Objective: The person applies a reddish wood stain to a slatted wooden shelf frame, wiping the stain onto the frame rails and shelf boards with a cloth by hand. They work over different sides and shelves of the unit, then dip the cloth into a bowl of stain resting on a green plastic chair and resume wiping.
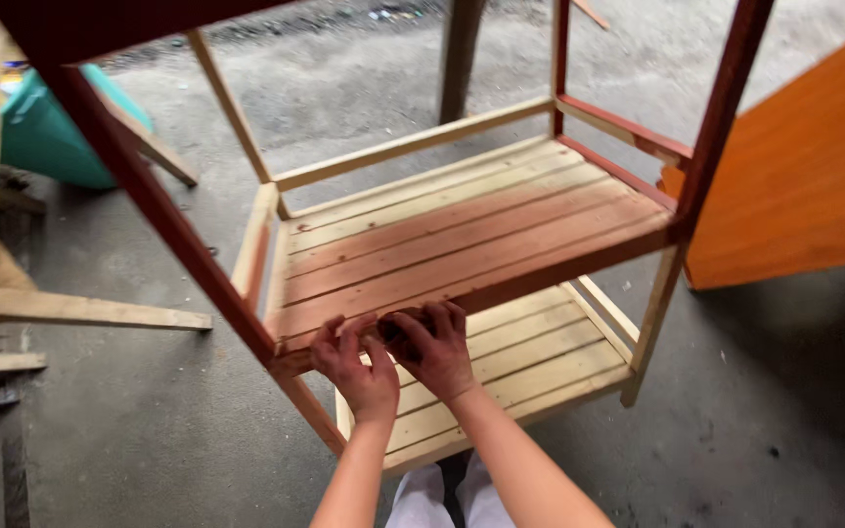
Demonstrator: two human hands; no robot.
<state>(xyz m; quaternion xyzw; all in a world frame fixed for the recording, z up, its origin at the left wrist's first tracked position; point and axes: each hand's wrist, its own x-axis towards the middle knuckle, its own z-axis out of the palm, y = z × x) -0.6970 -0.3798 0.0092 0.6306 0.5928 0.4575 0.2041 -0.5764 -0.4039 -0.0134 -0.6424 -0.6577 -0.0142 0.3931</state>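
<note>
Both hands are down at the near front edge of the middle shelf (471,235) of a slatted wooden rack, the left hand (352,364) and right hand (434,350) touching side by side. Pinched between them is a small dark pad (401,325) (sandpaper or a cloth, too hidden to tell), pressed on the front rail (540,276), which runs long from near-left to far-right. The right hand curls over the pad and grips it; the left hand's fingers clamp the shelf edge just beside it. The rail's unworked length lies off to the right, nearer the right hand. The lower shelf (530,357) sits pale beneath, concrete floor (784,391) around.
</note>
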